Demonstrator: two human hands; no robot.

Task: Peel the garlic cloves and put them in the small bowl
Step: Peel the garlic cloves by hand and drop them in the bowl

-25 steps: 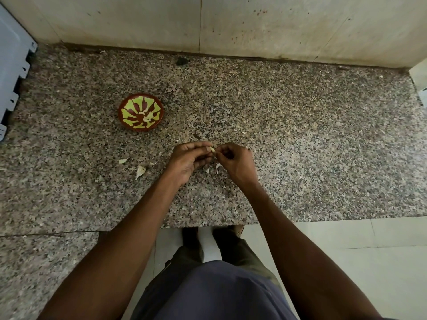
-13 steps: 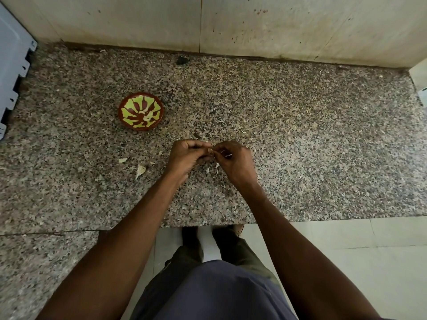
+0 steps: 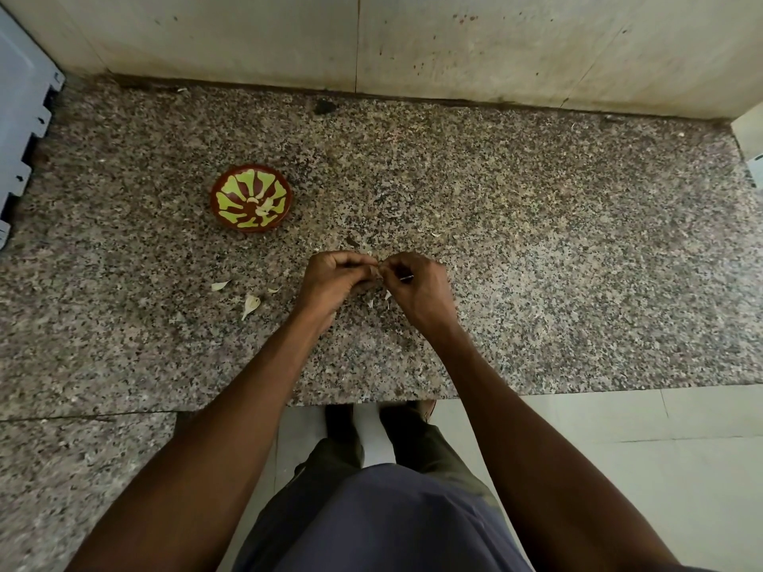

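My left hand point(image 3: 336, 278) and my right hand point(image 3: 417, 289) meet fingertip to fingertip over the middle of the granite counter point(image 3: 536, 241). Both pinch a small garlic clove point(image 3: 377, 271), which the fingers almost wholly hide. The small bowl point(image 3: 251, 197), brown with a yellow-green flower pattern, stands on the counter up and to the left of my hands. One pale peeled clove point(image 3: 264, 206) lies inside it.
Pale garlic skins point(image 3: 249, 304) lie on the counter left of my left hand, and small bits sit under my hands. A tiled wall point(image 3: 454, 43) closes the back. A grey plastic crate point(image 3: 20, 117) stands at the left edge. The counter's front edge runs below my wrists.
My fingertips have closed in tighter on the clove, which showed a little more one second ago. Both hands stay in the same spot. The bowl has not moved.
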